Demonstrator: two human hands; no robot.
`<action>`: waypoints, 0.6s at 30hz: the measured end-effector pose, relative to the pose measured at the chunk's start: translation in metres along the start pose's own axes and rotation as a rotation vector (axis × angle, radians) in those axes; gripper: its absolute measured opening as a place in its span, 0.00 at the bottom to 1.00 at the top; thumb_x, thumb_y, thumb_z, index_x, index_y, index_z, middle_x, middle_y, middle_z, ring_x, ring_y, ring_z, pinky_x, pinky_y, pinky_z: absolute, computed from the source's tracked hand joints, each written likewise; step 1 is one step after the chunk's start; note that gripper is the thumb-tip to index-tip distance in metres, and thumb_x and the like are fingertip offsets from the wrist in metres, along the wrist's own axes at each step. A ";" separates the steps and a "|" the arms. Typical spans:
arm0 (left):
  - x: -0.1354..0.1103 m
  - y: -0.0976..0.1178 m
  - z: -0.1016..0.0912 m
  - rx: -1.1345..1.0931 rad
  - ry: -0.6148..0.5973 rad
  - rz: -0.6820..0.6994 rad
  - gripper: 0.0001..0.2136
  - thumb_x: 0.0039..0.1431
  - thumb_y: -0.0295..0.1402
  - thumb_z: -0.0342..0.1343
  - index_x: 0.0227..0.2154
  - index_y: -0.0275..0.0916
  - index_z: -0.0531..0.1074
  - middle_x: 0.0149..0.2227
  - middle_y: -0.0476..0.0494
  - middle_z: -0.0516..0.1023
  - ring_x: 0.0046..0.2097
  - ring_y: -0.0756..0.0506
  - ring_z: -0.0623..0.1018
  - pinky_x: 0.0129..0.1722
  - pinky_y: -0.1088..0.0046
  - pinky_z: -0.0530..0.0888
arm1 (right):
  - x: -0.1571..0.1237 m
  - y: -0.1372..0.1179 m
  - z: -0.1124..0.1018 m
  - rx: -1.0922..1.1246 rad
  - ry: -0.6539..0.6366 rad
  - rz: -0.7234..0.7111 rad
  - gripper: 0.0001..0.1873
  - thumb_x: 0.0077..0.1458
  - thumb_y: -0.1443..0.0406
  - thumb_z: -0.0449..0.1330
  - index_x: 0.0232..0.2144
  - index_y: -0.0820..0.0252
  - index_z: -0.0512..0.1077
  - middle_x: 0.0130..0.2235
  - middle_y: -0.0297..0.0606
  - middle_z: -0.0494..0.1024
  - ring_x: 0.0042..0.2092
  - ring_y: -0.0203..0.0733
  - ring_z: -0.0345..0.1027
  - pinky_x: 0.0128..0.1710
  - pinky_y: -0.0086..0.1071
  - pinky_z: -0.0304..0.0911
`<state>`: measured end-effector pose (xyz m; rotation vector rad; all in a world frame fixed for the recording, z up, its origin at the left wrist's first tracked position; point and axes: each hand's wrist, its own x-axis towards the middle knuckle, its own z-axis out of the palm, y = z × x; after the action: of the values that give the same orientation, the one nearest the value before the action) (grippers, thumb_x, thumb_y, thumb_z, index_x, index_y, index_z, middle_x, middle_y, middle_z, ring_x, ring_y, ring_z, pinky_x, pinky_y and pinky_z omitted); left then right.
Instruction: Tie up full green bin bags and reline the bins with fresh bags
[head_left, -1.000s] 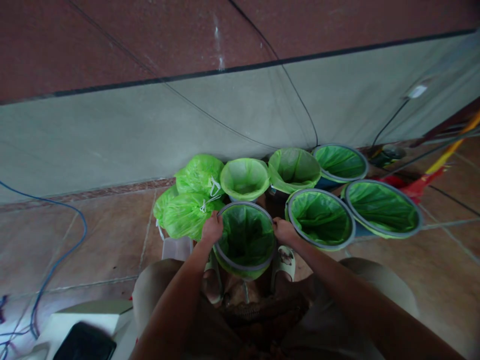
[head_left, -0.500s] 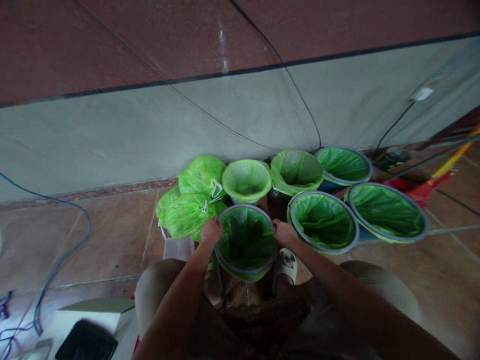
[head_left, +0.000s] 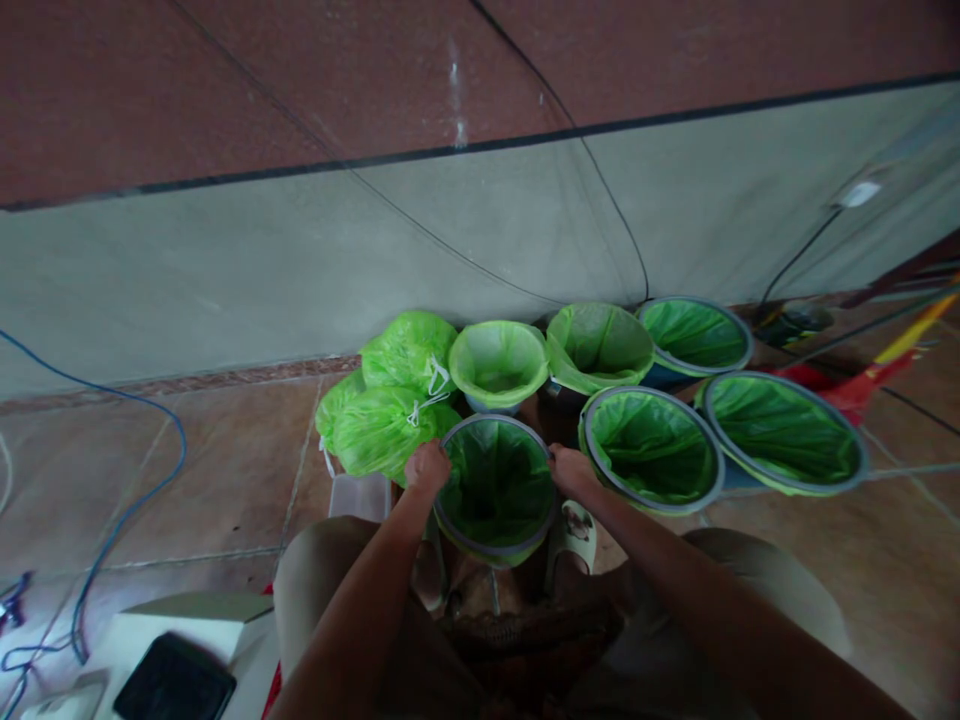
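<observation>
Between my knees stands a trash can [head_left: 496, 551] with a grey rim ring and a green bag lining it. My left hand [head_left: 427, 465] is closed on the left side of its rim. On the opposite side, my right hand [head_left: 571, 470] grips the rim, with the fingertips partly hidden. Close beyond my left hand lie tied, filled green garbage bags [head_left: 386, 425] with white drawstrings. A smaller bin [head_left: 499, 405] with a pale green liner stands just behind the held can. Right of my right hand is another lined, grey-rimmed bin [head_left: 651, 500].
Several more lined bins, including a wide one [head_left: 787, 483], stand at the right by the wall. A clear plastic container [head_left: 360, 497] sits left of my feet. A white box [head_left: 187, 612] carries a dark phone-like object [head_left: 176, 680]. A blue cable [head_left: 142, 495] crosses the floor.
The view has shifted slightly, so everything sits a little farther right and lower. Both hands keep their hold on the trash can's rim.
</observation>
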<state>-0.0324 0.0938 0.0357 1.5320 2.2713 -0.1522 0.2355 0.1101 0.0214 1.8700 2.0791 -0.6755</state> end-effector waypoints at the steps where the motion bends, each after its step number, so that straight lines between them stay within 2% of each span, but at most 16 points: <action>1: 0.001 0.000 0.001 -0.003 0.000 0.000 0.16 0.69 0.32 0.45 0.49 0.35 0.75 0.49 0.34 0.81 0.51 0.40 0.80 0.51 0.66 0.74 | 0.000 0.000 0.000 0.001 0.001 0.003 0.16 0.65 0.66 0.50 0.48 0.67 0.74 0.45 0.52 0.81 0.49 0.49 0.76 0.42 0.32 0.62; 7: 0.003 -0.001 0.004 -0.009 -0.013 -0.009 0.15 0.69 0.32 0.45 0.48 0.35 0.75 0.48 0.34 0.81 0.50 0.40 0.80 0.49 0.66 0.75 | -0.001 -0.001 0.000 0.000 0.003 0.000 0.16 0.65 0.67 0.49 0.47 0.67 0.74 0.45 0.52 0.81 0.49 0.49 0.76 0.42 0.32 0.62; 18: -0.004 0.002 -0.003 0.017 -0.032 -0.016 0.15 0.69 0.32 0.45 0.48 0.37 0.75 0.48 0.35 0.81 0.50 0.40 0.80 0.46 0.67 0.75 | 0.001 0.000 0.003 -0.013 0.009 0.001 0.16 0.64 0.67 0.50 0.48 0.66 0.74 0.45 0.53 0.81 0.49 0.50 0.76 0.43 0.33 0.64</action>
<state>-0.0296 0.0920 0.0401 1.5098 2.2639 -0.1998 0.2350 0.1094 0.0188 1.8705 2.0824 -0.6536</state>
